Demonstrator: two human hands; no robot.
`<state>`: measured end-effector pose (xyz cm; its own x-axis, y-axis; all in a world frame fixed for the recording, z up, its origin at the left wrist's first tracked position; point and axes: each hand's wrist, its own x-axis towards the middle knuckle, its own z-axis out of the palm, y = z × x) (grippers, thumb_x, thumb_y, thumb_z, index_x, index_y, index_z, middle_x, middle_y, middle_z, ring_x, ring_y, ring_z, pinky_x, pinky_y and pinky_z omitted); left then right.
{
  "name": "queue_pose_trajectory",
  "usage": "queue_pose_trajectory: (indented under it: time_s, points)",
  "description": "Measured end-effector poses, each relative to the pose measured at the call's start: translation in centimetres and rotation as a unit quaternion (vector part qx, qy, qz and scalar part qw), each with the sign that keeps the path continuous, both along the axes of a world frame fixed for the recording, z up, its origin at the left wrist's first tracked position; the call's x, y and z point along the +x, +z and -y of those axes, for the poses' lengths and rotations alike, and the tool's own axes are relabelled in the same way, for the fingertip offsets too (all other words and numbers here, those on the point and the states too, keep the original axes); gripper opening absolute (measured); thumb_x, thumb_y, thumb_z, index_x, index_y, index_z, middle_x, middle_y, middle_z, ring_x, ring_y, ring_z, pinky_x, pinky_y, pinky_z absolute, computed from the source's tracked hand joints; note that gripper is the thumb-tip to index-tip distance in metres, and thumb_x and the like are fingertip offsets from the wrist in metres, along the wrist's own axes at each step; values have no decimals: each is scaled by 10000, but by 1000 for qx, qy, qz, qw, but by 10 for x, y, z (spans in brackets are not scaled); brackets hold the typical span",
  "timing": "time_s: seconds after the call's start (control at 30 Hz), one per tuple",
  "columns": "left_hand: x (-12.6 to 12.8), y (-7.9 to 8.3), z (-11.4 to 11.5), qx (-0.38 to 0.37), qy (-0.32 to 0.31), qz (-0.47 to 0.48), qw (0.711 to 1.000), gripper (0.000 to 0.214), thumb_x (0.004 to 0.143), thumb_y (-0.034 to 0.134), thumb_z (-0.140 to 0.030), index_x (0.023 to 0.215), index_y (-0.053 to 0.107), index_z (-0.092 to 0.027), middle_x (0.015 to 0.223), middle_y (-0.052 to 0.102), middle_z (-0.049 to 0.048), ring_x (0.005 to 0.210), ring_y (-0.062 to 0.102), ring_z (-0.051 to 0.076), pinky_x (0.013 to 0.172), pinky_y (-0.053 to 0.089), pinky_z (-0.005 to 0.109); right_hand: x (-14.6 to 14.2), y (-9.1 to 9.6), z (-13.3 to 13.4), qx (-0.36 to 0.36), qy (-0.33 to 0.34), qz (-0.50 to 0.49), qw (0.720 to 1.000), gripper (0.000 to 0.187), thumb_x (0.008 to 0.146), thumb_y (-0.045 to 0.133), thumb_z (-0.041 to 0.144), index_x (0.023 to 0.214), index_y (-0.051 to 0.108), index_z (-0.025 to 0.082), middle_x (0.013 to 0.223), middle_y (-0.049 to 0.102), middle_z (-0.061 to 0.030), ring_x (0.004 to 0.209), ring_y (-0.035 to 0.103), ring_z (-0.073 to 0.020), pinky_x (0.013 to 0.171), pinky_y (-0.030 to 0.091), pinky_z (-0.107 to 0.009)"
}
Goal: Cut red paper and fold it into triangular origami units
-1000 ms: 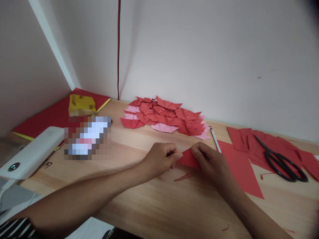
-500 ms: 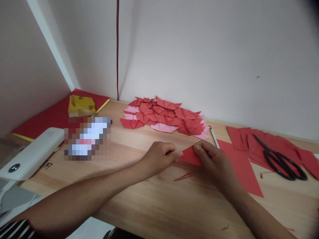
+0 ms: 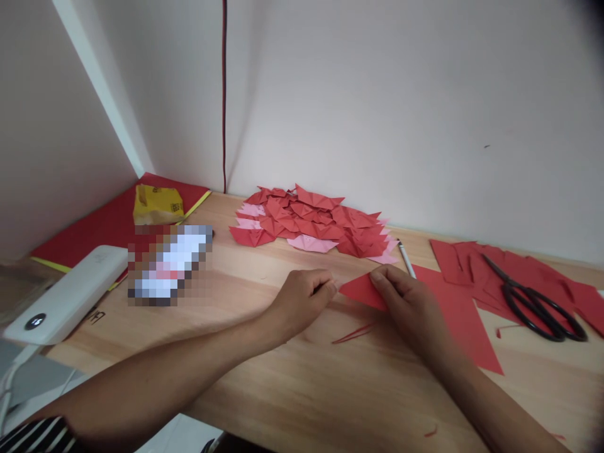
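A small folded piece of red paper (image 3: pixel 363 292) is pinched between the thumb and fingers of my right hand (image 3: pixel 410 302), its pointed end facing left. My left hand (image 3: pixel 304 301) is closed just left of that point, a narrow gap away, with nothing visible in its fingers. Thin red paper strips (image 3: pixel 353 333) lie on the table below the two hands. Behind my right hand, a larger red sheet (image 3: pixel 467 327) rests flat, partly covered by the wrist.
Folded red and pink paper shapes (image 3: pixel 311 217) are heaped against the wall. Black-handled scissors (image 3: pixel 535 305) lie on cut red paper (image 3: pixel 542 270) at right, near a white pen (image 3: pixel 406 259). At left are a blurred phone (image 3: pixel 172 264), a white power bank (image 3: pixel 70 292) and a yellow packet (image 3: pixel 158 204).
My left hand has let go of the folded paper's tip and sits slightly apart from it. The right hand keeps its pinch. The whole view has shifted slightly.
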<state>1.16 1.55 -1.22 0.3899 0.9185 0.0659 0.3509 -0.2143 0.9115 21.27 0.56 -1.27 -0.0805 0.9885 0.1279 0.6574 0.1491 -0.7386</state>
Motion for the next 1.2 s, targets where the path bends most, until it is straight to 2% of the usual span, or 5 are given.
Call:
queue_pose_trajectory:
  time_s: [0.1,0.3,0.43,0.8,1.2]
  points:
    - [-1,2,-1,9,39,26,999,355,898,439,-358,605,381,-167,572,363,-51,567,361,83,550,272,225,-2,-1,2,7,28,9,1000,314,928,411,389,668,441,215,631,456,23,598,454,-138,547,355,-238]
    - [2,6,6,31,-77,-2,997,189,913,414,-278,811,530,-169,715,529,-31,677,484,99,628,342,222,-18,0,17,-19,110,2,994,300,954,373,359,722,486,206,640,512,31,597,483,-120,546,372,-217]
    - [3,5,10,61,-79,-36,994,163,897,406,-207,756,479,-170,690,512,-32,656,468,100,623,332,233,-21,1,22,-9,117,18,993,294,959,370,341,723,478,204,621,500,42,572,467,-107,535,358,-212]
    - [5,6,11,61,-41,-49,996,276,928,391,-267,671,342,-181,617,386,-46,593,368,98,585,276,247,-17,-1,20,33,66,20,997,279,951,385,333,720,473,204,667,515,34,604,470,-107,561,364,-216]
    - [4,2,8,62,-40,-62,995,282,940,389,-330,698,372,-186,624,411,-50,593,392,97,578,270,239,-13,1,16,62,13,0,998,254,932,434,337,728,517,211,661,526,32,600,481,-118,549,374,-219]
